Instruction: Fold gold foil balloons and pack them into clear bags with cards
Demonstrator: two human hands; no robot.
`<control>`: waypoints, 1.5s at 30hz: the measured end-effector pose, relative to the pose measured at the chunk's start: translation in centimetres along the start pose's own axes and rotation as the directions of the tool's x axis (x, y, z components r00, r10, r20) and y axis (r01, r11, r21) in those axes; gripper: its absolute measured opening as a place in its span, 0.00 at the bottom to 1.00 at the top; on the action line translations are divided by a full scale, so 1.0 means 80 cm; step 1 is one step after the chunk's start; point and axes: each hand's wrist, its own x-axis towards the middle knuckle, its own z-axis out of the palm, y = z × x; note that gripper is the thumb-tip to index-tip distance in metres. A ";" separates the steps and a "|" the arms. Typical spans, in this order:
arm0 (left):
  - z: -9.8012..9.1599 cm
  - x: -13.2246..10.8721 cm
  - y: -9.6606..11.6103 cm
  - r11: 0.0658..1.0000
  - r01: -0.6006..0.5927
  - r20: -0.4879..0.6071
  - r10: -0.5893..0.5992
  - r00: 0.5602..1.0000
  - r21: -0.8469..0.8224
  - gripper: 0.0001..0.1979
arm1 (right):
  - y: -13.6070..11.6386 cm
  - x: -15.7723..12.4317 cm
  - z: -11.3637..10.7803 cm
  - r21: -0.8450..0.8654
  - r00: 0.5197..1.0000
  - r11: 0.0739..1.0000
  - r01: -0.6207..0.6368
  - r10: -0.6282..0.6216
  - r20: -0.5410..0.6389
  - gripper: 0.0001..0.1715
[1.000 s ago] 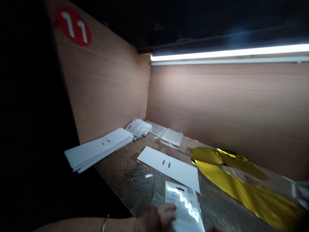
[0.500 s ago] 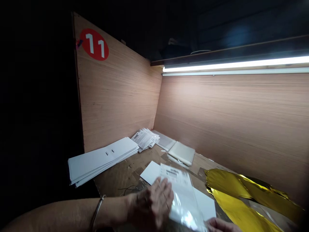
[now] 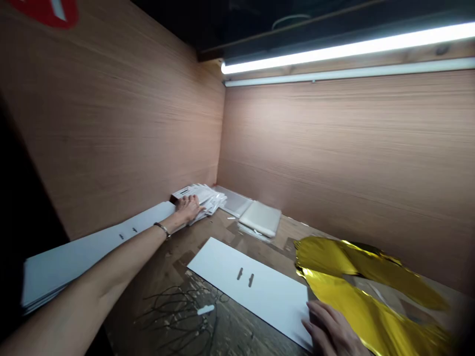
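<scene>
Nearest, the person's right hand point(image 3: 334, 331) lies at the four o'clock end of a long, flat, white rectangular card point(image 3: 260, 301); its fingers are loosely bent and slightly parted close against that end, though whether they pinch it or merely rest there cannot be told; good handling seems to call for light, level fingertip pressure, so that the sheet neither skids nor creases; the card lies flat on the worn brown table point(image 3: 170, 254), its long axis running from ten o'clock to four, two small slots near its middle set crosswise; from the card, thin dark strands point(image 3: 178, 311) lie at about nine and shiny gold foil point(image 3: 371, 309) at three; farther off, the left forearm partly hides a stack of white cards point(image 3: 92, 237) between nine and ten; at eleven, the left hand point(image 3: 189, 207) touches fanned white printed packets point(image 3: 210, 198), fingers curled over them, their hold too hidden to tell; such loose packets would probably part best by one edge, gently; at twelve sit clear plastic sleeves point(image 3: 261, 217); farthest stands a pale wooden wall point(image 3: 349, 148) under a bright white tube light point(image 3: 349, 49).
</scene>
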 end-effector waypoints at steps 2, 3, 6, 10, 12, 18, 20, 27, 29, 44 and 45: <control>0.007 0.002 0.014 0.999 0.034 -0.002 -0.034 0.999 -0.018 0.34 | 0.017 0.000 -0.008 -0.183 0.996 0.982 0.045 -0.059 -0.073 0.18; 0.008 -0.003 0.026 0.999 0.019 -0.004 -0.019 1.000 -0.039 0.37 | 0.028 0.001 -0.012 -0.257 0.993 0.965 0.042 -0.069 -0.096 0.19; -0.003 -0.042 0.085 0.943 -0.277 0.047 0.290 0.956 -0.184 0.36 | 0.065 0.006 -0.021 -0.383 0.991 0.924 -0.008 -0.043 -0.124 0.24; -0.017 -0.127 0.180 0.530 -0.746 0.013 0.818 0.575 -0.403 0.37 | 0.088 0.030 -0.021 -0.438 0.996 0.897 -0.057 0.023 -0.084 0.28; -0.016 -0.156 0.218 0.399 -0.792 -0.015 0.890 0.457 -0.463 0.38 | 0.080 0.047 -0.015 -0.449 0.996 0.890 -0.078 0.054 -0.068 0.31; 0.002 -0.159 0.253 0.382 -0.772 0.011 0.899 0.437 -0.508 0.39 | 0.032 0.085 0.014 -0.522 0.992 0.844 -0.125 0.099 -0.078 0.23; 0.006 -0.151 0.248 0.379 -0.770 0.020 0.902 0.431 -0.513 0.37 | 0.024 0.090 0.021 -0.520 0.992 0.845 -0.123 0.099 -0.073 0.20; 0.013 -0.132 0.226 0.431 -0.748 0.050 0.880 0.473 -0.505 0.35 | 0.030 0.104 0.014 -0.427 0.978 0.880 -0.209 0.186 -0.096 0.15; 0.017 -0.127 0.224 0.462 -0.735 0.073 0.866 0.495 -0.496 0.35 | 0.036 0.110 0.004 -0.369 0.957 0.884 -0.288 0.257 -0.133 0.16; -0.011 -0.115 0.255 0.456 -0.739 -0.012 0.847 0.531 -0.495 0.37 | 0.102 0.131 -0.011 0.359 0.762 0.768 -0.531 0.618 -0.195 0.18; -0.017 -0.115 0.268 0.426 -0.759 -0.065 0.852 0.520 -0.493 0.37 | 0.104 0.130 -0.010 0.424 0.761 0.745 -0.516 0.625 -0.172 0.19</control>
